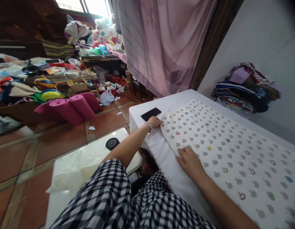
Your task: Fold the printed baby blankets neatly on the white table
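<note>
A white cloth printed with grey apple-like shapes and small coloured figures (209, 140) lies spread over a white-covered table (171, 101). My left hand (154, 122), with a bracelet at the wrist, pinches the cloth's near left corner beside a black phone (151, 114). Farther right along the same edge, my right hand (189, 161) has its thumb under or beside the hem and its fingers on top, closed on the edge.
A low white table (121, 135) with a round black case (112, 143) and thin pale sheets is at my left. Pink rolled mats (77, 106) and piled goods lie beyond. Folded clothes (245, 89) stand by the right wall; a pink curtain (164, 41) hangs behind.
</note>
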